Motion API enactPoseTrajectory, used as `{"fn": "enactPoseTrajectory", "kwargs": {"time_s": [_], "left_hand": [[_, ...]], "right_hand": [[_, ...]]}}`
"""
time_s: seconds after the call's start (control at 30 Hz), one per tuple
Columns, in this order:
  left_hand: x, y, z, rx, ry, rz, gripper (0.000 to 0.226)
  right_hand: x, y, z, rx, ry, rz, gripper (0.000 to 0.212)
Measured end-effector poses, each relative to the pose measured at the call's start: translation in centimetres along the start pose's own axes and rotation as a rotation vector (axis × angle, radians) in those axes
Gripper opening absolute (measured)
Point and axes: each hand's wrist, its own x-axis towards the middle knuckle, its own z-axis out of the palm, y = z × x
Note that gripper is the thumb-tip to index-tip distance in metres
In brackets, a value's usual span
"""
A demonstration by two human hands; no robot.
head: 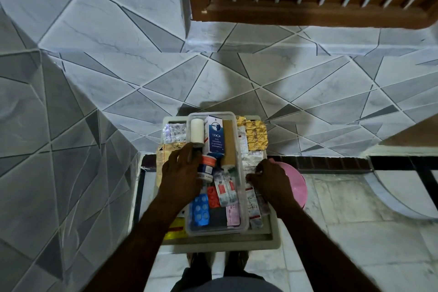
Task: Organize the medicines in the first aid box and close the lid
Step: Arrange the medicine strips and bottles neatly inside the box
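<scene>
A clear plastic first aid box (241, 225) stands open on a small grey table (275, 239). Inside lie a white bandage roll (197, 131), a blue-and-white carton (214, 134), a brown roll (229, 142), an orange-capped jar (208, 163), tubes (224, 187) and blue (200, 208) and red (213, 197) blister packs. My left hand (181, 173) rests over the box's left rim, fingers curled by the jar and the bandage roll's near end. My right hand (270, 181) pinches a medicine strip (252, 199) just right of the box. No lid is visible.
Loose strips lie on the table beside the box: a gold foil strip (256, 135) at far right, a silver one (174, 131) at far left, a yellow pack (176, 229) at near left. A pink basin (297, 185) sits on the floor right of the table. Tiled walls stand behind.
</scene>
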Motion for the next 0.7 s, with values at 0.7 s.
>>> {"fn": "enactPoseTrajectory", "kwargs": {"time_s": [0.7], "left_hand": [[-4.9,-2.5,0.1,-0.431,0.033,-0.554,0.048]], "right_hand": [[-0.6,0.0,-0.9,0.298,-0.144,0.177,0.017]]}}
